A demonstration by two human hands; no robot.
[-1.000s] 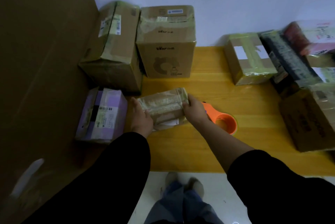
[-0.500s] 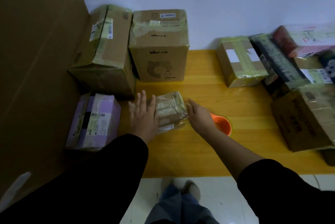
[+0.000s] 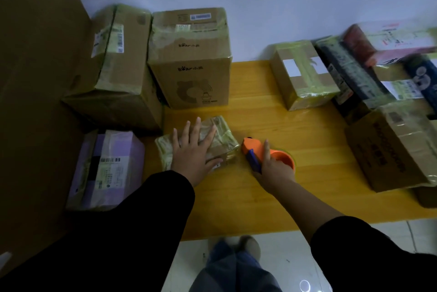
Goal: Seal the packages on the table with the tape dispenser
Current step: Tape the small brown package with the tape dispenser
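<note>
Pinning small tape-wrapped brown package to yellow wooden counter with left grip, fingers spread flat, likely steadying it; clamping right grip round orange plastic tape dispenser just beside.

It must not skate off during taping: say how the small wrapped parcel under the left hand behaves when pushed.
The small parcel likely slides easily: glossy tape covers it and the table looks smooth. Low and flat, it seems unlikely to tip. The left hand pressing flat should steady it.
</note>
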